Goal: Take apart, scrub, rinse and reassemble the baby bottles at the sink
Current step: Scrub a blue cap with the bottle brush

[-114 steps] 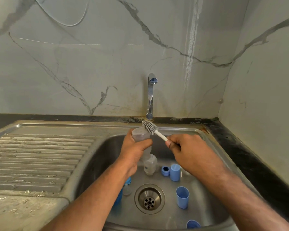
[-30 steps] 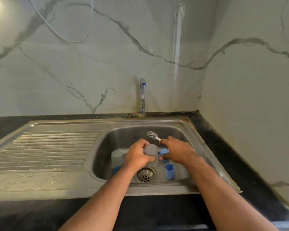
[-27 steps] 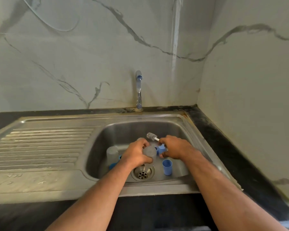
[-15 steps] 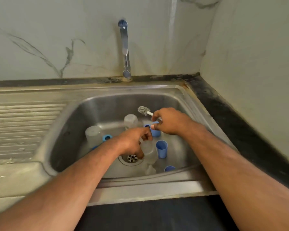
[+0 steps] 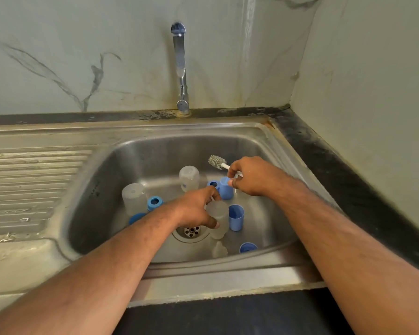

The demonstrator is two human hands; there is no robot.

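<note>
The stainless steel sink held everything. My left hand gripped a frosted clear plastic bottle above the drain. My right hand held a white-handled grey bottle brush and pinched a small blue cap.

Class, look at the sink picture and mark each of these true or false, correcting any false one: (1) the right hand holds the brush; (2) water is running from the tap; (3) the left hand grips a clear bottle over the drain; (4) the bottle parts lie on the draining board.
1. The right hand holds the brush. True.
2. Water is running from the tap. False: no stream shows.
3. The left hand grips a clear bottle over the drain. True.
4. The bottle parts lie on the draining board. False: they sit inside the sink.
</note>
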